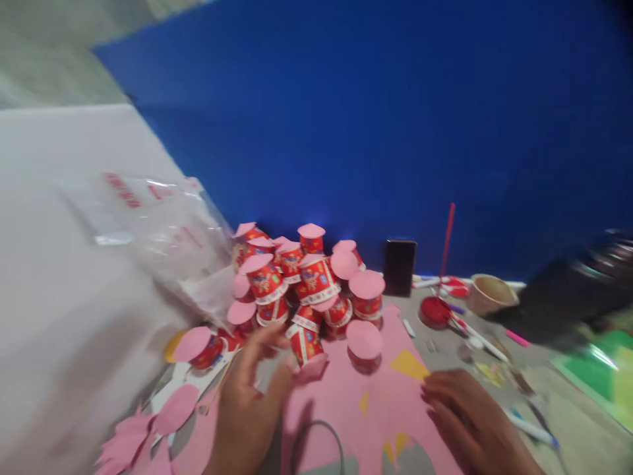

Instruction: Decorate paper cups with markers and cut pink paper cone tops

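My left hand (252, 396) is open, thumb and fingers apart, beside a tilted red printed paper cup (304, 344). Whether a fingertip touches that cup, I cannot tell. More red cups with pink paper discs over their ends are piled behind it, one of them a cup (267, 282) at the left of the heap. A single disc-topped cup (364, 346) stands right of the tilted one. My right hand (467, 415) lies palm down with fingers loosely stretched, at the right edge of a pink paper sheet (336, 402). Nothing shows in it.
Cut pink paper pieces (131, 435) lie at the lower left. A clear plastic bag (173, 231) sits left of the heap. Behind, a dark phone (400, 267) leans on the blue panel (370, 119). To the right are a red round object (435, 311) with an upright stick and a bowl (490, 295).
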Action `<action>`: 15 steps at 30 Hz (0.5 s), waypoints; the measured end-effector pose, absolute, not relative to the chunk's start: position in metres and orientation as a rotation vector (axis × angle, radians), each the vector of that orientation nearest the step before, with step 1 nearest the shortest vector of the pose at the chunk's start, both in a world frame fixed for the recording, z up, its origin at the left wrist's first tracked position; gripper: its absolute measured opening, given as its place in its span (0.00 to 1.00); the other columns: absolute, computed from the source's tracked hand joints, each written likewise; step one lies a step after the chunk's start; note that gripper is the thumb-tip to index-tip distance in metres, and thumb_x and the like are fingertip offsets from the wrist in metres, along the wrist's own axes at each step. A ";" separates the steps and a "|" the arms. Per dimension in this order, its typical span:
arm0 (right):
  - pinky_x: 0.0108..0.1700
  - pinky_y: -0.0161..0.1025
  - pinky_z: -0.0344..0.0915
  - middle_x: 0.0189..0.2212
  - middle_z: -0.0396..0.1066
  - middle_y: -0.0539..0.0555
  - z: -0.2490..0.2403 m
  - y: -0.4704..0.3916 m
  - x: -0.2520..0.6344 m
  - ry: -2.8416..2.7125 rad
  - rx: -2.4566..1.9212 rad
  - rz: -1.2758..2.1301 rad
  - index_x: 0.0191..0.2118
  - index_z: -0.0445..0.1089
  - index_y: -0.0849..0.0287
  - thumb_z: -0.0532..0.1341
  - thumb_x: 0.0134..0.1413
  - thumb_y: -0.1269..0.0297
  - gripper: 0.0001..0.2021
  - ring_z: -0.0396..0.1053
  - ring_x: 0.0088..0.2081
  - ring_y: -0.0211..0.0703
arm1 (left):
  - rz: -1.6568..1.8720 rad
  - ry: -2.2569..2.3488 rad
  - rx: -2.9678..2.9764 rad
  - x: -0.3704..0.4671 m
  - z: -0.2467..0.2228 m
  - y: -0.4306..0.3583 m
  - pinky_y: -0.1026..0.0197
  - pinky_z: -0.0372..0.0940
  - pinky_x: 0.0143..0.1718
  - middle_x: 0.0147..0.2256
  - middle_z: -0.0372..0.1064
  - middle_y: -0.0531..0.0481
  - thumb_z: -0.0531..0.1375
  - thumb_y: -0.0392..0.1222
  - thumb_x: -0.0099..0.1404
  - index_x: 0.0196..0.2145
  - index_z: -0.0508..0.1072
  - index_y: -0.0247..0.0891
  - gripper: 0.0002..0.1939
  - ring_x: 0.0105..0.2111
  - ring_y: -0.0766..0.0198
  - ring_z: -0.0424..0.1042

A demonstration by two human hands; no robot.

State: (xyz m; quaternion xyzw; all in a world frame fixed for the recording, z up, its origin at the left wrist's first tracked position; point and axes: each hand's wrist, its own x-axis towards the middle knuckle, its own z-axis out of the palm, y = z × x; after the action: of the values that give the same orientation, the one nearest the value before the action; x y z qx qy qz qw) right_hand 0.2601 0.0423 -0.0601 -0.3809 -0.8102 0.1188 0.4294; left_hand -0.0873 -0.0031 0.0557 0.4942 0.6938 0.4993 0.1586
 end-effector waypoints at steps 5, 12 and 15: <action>0.43 0.47 0.77 0.39 0.81 0.58 -0.048 0.041 0.254 -2.029 -0.919 0.388 0.45 0.75 0.56 0.59 0.71 0.70 0.07 0.78 0.41 0.49 | 0.625 0.977 1.978 -0.024 -0.006 -0.024 0.61 0.75 0.43 0.35 0.84 0.49 0.69 0.52 0.67 0.49 0.82 0.48 0.14 0.35 0.58 0.82; 0.45 0.49 0.76 0.39 0.82 0.57 -0.049 0.040 0.254 -2.041 -0.877 0.399 0.47 0.75 0.55 0.60 0.70 0.72 0.08 0.78 0.41 0.50 | 0.743 0.792 2.112 -0.009 0.046 0.000 0.58 0.75 0.43 0.38 0.84 0.47 0.63 0.41 0.73 0.57 0.79 0.51 0.16 0.37 0.56 0.82; 0.45 0.48 0.77 0.38 0.81 0.56 -0.043 0.038 0.255 -2.043 -0.907 0.398 0.46 0.76 0.56 0.60 0.72 0.70 0.07 0.79 0.40 0.49 | 0.884 0.720 1.882 -0.006 0.071 -0.008 0.55 0.77 0.34 0.31 0.82 0.50 0.63 0.53 0.72 0.52 0.83 0.60 0.13 0.30 0.54 0.81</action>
State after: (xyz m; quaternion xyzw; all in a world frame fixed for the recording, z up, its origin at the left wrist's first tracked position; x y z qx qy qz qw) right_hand 0.2545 0.0382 -0.0428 -0.3622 -0.8159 0.1589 0.4217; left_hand -0.0064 -0.0077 0.0712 0.7624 0.2915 0.3579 0.4535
